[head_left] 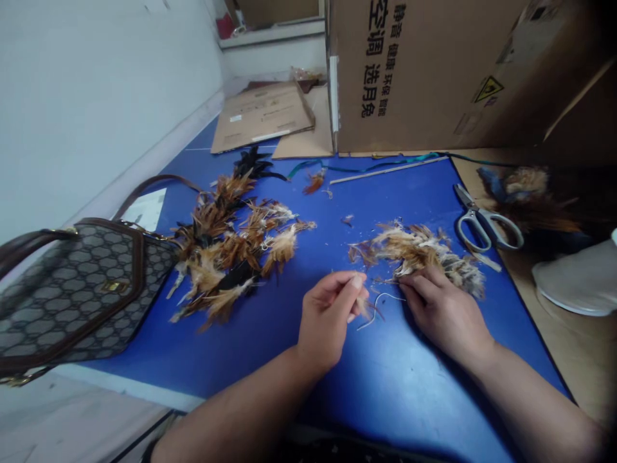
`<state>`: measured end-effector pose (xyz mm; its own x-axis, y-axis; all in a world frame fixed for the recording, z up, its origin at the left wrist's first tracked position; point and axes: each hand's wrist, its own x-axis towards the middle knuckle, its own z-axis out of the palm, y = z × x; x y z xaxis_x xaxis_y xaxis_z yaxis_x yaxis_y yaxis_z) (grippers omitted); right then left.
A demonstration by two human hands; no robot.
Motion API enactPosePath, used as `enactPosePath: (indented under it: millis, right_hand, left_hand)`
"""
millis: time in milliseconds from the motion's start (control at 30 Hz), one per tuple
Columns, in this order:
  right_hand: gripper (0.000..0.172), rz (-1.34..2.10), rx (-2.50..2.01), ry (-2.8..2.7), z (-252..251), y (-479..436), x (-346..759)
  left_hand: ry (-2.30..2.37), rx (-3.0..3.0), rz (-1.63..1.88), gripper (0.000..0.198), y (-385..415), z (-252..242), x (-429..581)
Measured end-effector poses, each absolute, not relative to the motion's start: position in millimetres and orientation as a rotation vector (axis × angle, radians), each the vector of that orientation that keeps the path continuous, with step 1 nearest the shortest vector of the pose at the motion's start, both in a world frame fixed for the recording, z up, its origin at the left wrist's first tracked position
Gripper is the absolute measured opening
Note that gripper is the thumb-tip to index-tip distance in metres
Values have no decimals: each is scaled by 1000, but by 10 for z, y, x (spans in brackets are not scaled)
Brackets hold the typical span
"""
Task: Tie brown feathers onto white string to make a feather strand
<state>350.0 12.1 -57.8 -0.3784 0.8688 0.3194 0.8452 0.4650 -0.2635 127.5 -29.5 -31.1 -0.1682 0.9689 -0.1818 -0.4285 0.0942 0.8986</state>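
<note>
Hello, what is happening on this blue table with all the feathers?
A person is working with feathers on a blue table. The left hand pinches a small tuft of feathers between thumb and fingers, with a thin pale thread curling beside it. The right hand rests on the near edge of a loose feather strip. A bigger feather pile lies to the left, next to a patterned handbag. Scissors lie untouched on the right, and a large cardboard box stands behind.

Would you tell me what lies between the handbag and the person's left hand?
In the head view, a feather pile lies on the blue mat between handbag and left hand.
</note>
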Motion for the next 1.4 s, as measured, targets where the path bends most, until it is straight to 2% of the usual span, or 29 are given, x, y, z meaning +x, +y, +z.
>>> enactPosePath:
  millis: [233,367,500,633,1033,1200,1400]
  right_hand:
    - [25,-74,-1406,-2401,-559,125,3524]
    - [14,-45,-1328,-2297,-491,99,3508]
    - [7,43,-1162,-2295,-407,6,3449]
    - [11,101,-1013,-2343,-347,-130,3355]
    - [20,249,-887,-2283,-420,-195,3358]
    - [27,158,-881,-2278,-354,-71,3475]
    - [15,88,-1068,-2365,-344,257,3628]
  left_hand:
    - [1179,817,1427,21,-316,-313,1259]
    - [1252,1369,1519,12,-343,-288,1246]
    - [1131,2008,1561,25,-359,-297,1236]
    - [1140,2249,1429,29,-361,-393,1247]
    - [1103,2175,1284,17,-342,-425,1258]
    - [1165,2114,1268,15,-333,-416,1242]
    - [1275,1946,1491,13,-323,-320,1229]
